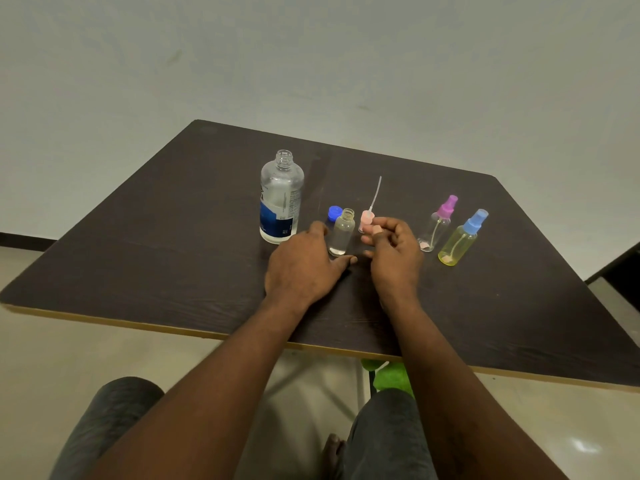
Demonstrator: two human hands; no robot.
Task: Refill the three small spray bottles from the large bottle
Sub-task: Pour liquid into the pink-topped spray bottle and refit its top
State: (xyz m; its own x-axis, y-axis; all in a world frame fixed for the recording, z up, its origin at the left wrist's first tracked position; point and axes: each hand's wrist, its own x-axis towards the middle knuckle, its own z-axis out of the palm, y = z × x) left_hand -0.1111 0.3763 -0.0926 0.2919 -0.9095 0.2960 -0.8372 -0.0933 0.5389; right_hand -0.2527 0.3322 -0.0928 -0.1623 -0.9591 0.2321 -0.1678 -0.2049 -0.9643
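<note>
The large clear bottle (280, 197) with a blue label stands uncapped on the dark table (173, 244); its blue cap (334, 213) lies just right of it. A small clear spray bottle (341, 236) stands open-necked between my hands. My left hand (306, 266) rests on the table beside it, thumb and forefinger spread around its base. My right hand (393, 249) pinches the pink spray head (366, 220), its dip tube pointing up. Further right stand a clear bottle with a purple sprayer (439, 223) and a yellow bottle with a blue sprayer (462, 239).
The table's near edge runs in front of my knees. A green object (389, 375) sits under the table by its leg. A pale wall lies behind the table. A dark piece of furniture (620, 268) shows at the right edge.
</note>
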